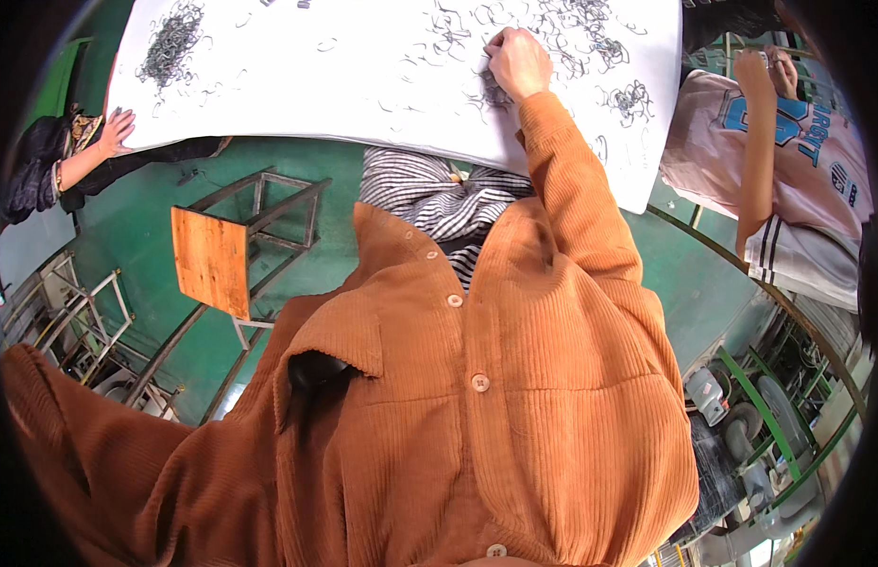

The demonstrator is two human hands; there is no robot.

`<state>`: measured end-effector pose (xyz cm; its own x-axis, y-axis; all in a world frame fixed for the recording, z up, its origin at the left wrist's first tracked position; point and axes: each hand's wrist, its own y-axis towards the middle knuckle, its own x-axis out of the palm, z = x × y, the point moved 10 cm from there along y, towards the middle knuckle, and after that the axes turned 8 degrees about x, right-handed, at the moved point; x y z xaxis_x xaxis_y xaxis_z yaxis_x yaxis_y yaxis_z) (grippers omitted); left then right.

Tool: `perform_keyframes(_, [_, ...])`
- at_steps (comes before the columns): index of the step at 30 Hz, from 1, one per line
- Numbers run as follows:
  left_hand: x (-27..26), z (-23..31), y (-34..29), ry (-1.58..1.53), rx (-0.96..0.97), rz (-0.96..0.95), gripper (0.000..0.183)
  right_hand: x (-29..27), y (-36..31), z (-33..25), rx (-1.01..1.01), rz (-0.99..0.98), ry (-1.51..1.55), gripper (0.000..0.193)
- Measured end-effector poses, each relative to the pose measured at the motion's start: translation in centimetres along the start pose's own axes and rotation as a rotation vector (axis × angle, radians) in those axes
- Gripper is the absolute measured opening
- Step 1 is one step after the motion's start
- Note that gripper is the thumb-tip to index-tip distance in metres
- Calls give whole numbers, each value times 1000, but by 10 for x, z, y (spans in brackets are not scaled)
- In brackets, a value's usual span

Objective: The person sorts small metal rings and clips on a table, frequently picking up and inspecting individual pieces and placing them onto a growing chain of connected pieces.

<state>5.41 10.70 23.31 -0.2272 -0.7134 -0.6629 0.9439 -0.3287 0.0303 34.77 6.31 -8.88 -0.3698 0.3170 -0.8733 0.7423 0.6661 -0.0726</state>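
Black curved pieces (604,49) strewn over white table (297,99); right hand (521,66) among them.

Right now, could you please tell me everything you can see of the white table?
The white table has a broad, smooth-looking surface, its far side cut off by the picture's upper edge. Small dark curved pieces lie scattered and heaped on it. The person's right hand is at some of them; a co-worker's hand is at its left edge. Its material is unclear.

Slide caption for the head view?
Right hand among small dark curved pieces on a white table, another person's hand at its left edge.
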Motion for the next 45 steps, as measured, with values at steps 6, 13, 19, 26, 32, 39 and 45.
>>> perform_keyframes(6, [18, 49, 35, -208, 245, -230, 20, 0, -14, -22, -136, -11, -153, 16])
perform_keyframes(13, [-8, -206, 87, -372, -176, 742, 20, -6, -27, -5, -114, -15, -28, 17])
perform_keyframes(19, [11, -341, 144, 523, -409, 1008, 24, -18, -42, 23, 328, -164, 783, 12])
perform_keyframes(26, [13, -358, 154, 541, -589, 813, 23, -55, -68, 4, 330, -322, 1411, 12])
perform_keyframes(32, [92, -257, 133, -810, -357, 1042, 27, -85, -73, -17, 56, -121, 1229, 9])
perform_keyframes(39, [106, -211, 113, -755, -257, 1153, 24, -83, -70, -38, -1, -96, 1092, 9])
perform_keyframes(45, [107, -212, 102, -670, -249, 1203, 22, -78, -70, -41, 5, -92, 1053, 9])
